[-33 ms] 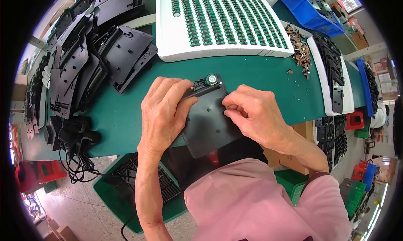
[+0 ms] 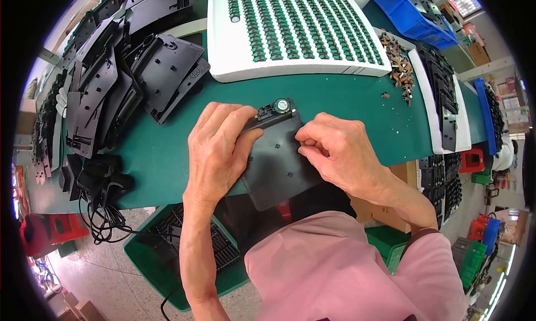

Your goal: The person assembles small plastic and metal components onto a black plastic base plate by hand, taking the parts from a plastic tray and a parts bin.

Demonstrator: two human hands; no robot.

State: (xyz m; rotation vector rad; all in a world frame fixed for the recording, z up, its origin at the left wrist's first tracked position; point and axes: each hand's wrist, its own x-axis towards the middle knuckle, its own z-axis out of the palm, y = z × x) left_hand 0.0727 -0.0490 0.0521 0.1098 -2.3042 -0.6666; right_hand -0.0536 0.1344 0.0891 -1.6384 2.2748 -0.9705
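A flat black plastic panel (image 2: pixel 279 164) lies over the front edge of the green table (image 2: pixel 357 114). A small round speaker (image 2: pixel 282 105) sits at the panel's far edge. My left hand (image 2: pixel 215 150) grips the panel's left side, with its fingers reaching toward the speaker corner. My right hand (image 2: pixel 340 150) pinches at the panel's right edge; whatever its fingertips hold there is hidden.
A white tray (image 2: pixel 223 47) with rows of small green-and-black parts stands behind the panel. Stacked black plastic panels (image 2: pixel 128 69) fill the left. Small metal pieces (image 2: pixel 399 67), a tray of black parts (image 2: pixel 441 97) and a blue bin (image 2: pixel 413 16) are at right. Black cables (image 2: pixel 103 198) hang at left.
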